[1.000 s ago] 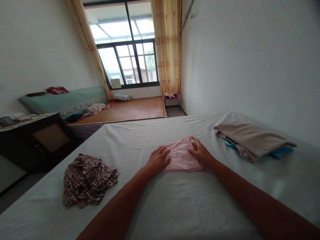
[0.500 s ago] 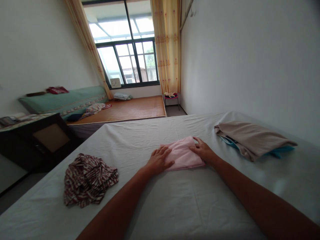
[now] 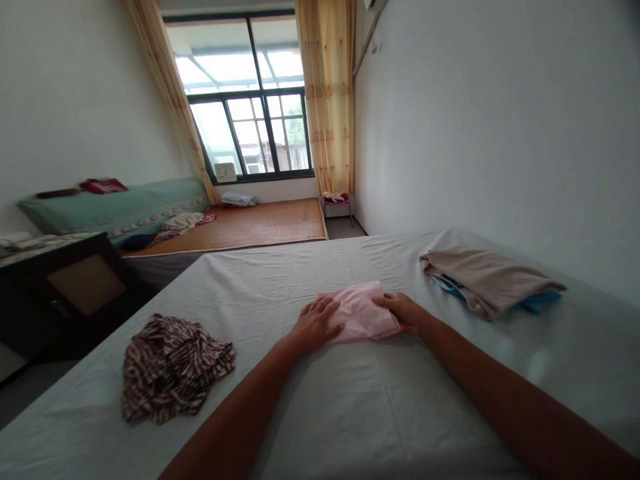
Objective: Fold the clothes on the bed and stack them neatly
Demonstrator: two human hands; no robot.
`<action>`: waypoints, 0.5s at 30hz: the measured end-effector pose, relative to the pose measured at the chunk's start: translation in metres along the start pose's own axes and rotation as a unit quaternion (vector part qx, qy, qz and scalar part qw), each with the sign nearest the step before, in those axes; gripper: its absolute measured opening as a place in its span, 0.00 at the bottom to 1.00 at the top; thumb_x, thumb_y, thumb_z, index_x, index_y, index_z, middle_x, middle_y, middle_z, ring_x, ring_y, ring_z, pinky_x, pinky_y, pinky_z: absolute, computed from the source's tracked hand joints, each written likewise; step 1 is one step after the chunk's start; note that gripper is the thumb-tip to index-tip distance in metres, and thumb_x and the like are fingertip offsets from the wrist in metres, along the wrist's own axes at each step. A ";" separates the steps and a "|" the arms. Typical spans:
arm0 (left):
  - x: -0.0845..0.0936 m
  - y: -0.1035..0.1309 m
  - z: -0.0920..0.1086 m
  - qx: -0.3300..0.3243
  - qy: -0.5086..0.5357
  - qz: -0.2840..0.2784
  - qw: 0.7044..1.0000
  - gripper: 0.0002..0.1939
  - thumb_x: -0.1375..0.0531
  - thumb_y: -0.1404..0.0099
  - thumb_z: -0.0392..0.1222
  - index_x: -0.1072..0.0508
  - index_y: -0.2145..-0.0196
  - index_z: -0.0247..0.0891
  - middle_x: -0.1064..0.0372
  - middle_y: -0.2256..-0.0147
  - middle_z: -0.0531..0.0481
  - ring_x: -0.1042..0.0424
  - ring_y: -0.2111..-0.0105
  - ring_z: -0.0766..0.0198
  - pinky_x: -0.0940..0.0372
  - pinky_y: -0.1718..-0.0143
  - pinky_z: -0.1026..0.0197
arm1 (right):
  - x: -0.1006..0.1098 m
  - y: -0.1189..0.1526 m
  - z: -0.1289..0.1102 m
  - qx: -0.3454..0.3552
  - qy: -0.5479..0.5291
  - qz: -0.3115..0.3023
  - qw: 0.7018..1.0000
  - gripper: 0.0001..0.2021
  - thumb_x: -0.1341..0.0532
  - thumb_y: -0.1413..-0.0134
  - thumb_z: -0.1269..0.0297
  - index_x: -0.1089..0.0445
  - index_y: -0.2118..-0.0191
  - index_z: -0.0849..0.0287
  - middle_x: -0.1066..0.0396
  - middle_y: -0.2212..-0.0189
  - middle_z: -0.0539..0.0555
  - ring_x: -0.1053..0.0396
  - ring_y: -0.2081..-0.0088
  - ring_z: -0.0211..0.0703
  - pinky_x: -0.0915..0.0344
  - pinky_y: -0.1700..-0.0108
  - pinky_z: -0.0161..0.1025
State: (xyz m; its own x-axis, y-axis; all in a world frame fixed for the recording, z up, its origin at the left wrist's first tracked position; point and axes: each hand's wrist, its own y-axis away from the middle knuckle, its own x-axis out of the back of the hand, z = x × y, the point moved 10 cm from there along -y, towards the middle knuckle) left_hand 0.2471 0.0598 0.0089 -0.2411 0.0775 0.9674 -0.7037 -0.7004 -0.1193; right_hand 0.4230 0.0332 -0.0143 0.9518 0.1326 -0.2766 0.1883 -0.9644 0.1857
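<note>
A pink folded cloth garment (image 3: pixel 361 312) lies flat on the pale bed sheet (image 3: pixel 330 413) in front of me; its exact kind does not show. My left hand (image 3: pixel 316 321) rests flat on its left side, fingers stretched out. At the right edge, my right hand (image 3: pixel 404 311) grips the cloth, thumb side on top and the other fingers partly hidden beneath. To the left sits a crumpled garment with a brown, red and white pattern (image 3: pixel 175 370). On the right, a folded beige garment (image 3: pixel 487 277) lies over a blue one (image 3: pixel 537 301).
Beyond the sheet stands another bed with a brown mat (image 3: pixel 270 223) and a green-covered headboard (image 3: pixel 120 207). A dark cabinet (image 3: pixel 95 273) is at left. A small stool (image 3: pixel 337 200) stands by the curtain (image 3: pixel 327 100), and a white wall (image 3: pixel 490 120) runs along the right.
My right hand has closed onto the pink cloth's right edge and sits slightly lower. My left hand stays flat on it. The whole view has shifted a little.
</note>
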 end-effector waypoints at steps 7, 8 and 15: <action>0.008 -0.001 -0.009 -0.004 -0.001 0.044 0.999 0.29 0.58 0.29 0.58 0.45 0.36 0.47 0.48 0.35 0.49 0.51 0.35 0.56 0.51 0.36 0.49 | -0.004 0.007 -0.020 0.076 0.045 0.012 0.996 0.20 0.28 0.62 0.58 0.26 0.62 0.64 0.22 0.68 0.54 0.26 0.66 0.43 0.30 0.61 0.38; 0.009 -0.001 -0.012 0.002 -0.003 0.048 0.999 0.28 0.58 0.29 0.57 0.44 0.36 0.47 0.47 0.35 0.48 0.50 0.35 0.56 0.51 0.36 0.49 | 0.000 0.009 -0.030 0.109 0.043 0.032 0.993 0.22 0.28 0.62 0.57 0.26 0.60 0.63 0.22 0.67 0.54 0.26 0.64 0.44 0.30 0.60 0.39; 0.003 -0.005 -0.021 0.014 -0.040 0.042 0.998 0.25 0.56 0.29 0.54 0.37 0.40 0.44 0.46 0.36 0.46 0.48 0.36 0.53 0.49 0.38 0.46 | 0.094 0.061 -0.135 0.298 0.072 0.265 0.914 0.21 0.32 0.60 0.54 0.29 0.59 0.60 0.24 0.63 0.53 0.28 0.61 0.46 0.32 0.58 0.41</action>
State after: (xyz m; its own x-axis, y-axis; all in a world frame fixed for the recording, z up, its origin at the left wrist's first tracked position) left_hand 0.2355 0.0785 0.0077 -0.2432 -0.0383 0.9692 -0.6638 -0.7220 -0.1951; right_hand 0.5561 0.0180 0.0980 0.9011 -0.4024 -0.1616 -0.4333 -0.8499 -0.2999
